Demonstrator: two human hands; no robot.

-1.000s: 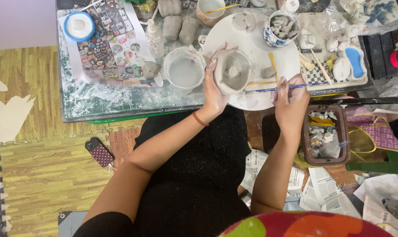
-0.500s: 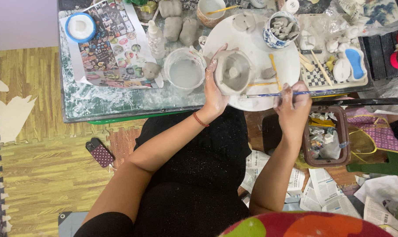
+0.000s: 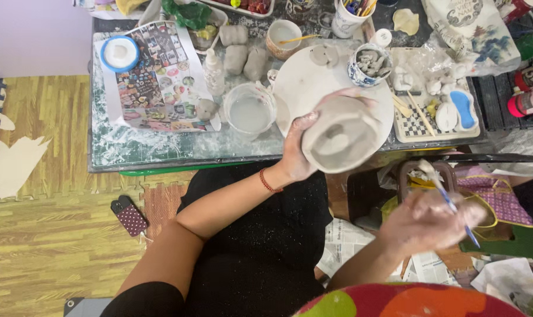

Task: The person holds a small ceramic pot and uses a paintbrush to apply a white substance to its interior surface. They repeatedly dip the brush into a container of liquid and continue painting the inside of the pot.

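Above the desk's (image 3: 160, 149) near edge, the left hand (image 3: 296, 149) gripped a grey, unfired clay cup (image 3: 340, 138); the blurred right hand (image 3: 425, 220), lower down, pinched a blue-handled brush (image 3: 454, 208).

Printed sheet (image 3: 155, 76): laid flat on the table's left part, white, covered with many small coloured pictures.
Printed bag (image 3: 469, 29): set at the table's far right, pale, with a blue-green scene.
Red bottles (image 3: 528, 88): seen at the right edge, white-labelled.
Newspaper (image 3: 348, 240): spread on the floor.
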